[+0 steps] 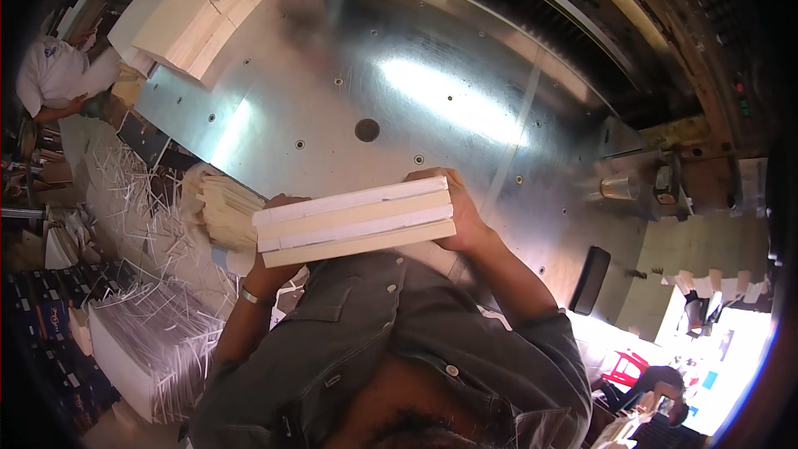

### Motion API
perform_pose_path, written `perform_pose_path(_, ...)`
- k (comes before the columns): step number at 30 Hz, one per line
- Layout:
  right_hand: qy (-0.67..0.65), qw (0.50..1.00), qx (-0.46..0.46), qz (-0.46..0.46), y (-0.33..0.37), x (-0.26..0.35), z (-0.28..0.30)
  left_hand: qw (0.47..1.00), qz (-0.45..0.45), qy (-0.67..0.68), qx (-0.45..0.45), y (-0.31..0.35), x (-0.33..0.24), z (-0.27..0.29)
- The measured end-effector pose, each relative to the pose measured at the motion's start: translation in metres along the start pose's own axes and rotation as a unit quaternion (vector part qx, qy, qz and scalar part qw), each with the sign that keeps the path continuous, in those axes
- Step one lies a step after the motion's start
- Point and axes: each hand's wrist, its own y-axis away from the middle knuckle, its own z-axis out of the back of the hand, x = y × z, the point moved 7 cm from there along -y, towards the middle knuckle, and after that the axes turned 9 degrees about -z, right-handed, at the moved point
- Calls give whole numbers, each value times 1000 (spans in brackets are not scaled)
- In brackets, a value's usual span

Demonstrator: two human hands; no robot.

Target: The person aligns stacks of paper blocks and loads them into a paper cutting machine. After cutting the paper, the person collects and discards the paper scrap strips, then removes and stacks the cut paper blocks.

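Note:
Between my two hands I hold a stack of paper blocks (356, 223), in alternating white and cream layers, close in front of my chest. My left hand (277, 273) grips its left end; most of those fingers are hidden by the stack. The right end is clasped by my right hand (467, 214), with the fingers bent over the far edge and the palm against the short side. Beyond the stack lies the shiny metal table (324, 116), dotted with small round holes. Just left of my left hand is a bundle of cream paper strips (226, 209).
Tall paper stacks (183, 29) stand at the far left, near another person (58, 75). Loose trimmings (137, 208) and a white paper pile (150, 349) lie at left. A clear cup (619, 189) and a black oblong object (589, 280) are at right, below dark machinery (540, 25).

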Motion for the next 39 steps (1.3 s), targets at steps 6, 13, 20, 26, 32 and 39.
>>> perform_pose_path(6,-18,1000,-7,14,2,-2,-1,999,-23,-32,8,-10,-8,0)
perform_pose_path(13,-29,999,-23,-15,5,-13,-11,1000,-2,-26,-10,-4,1,-1)
perform_pose_path(20,-23,999,5,23,6,-12,-7,998,-57,-15,-1,0,8,-8)
perform_pose_path(26,-17,997,60,54,15,-24,-9,999,-16,16,-39,20,23,-16)
perform_pose_path(32,-111,988,103,-12,13,-9,4,969,153,197,-1,-12,-4,10)
perform_pose_path(39,-463,856,74,-216,20,-6,16,916,227,324,71,-30,-1,4)
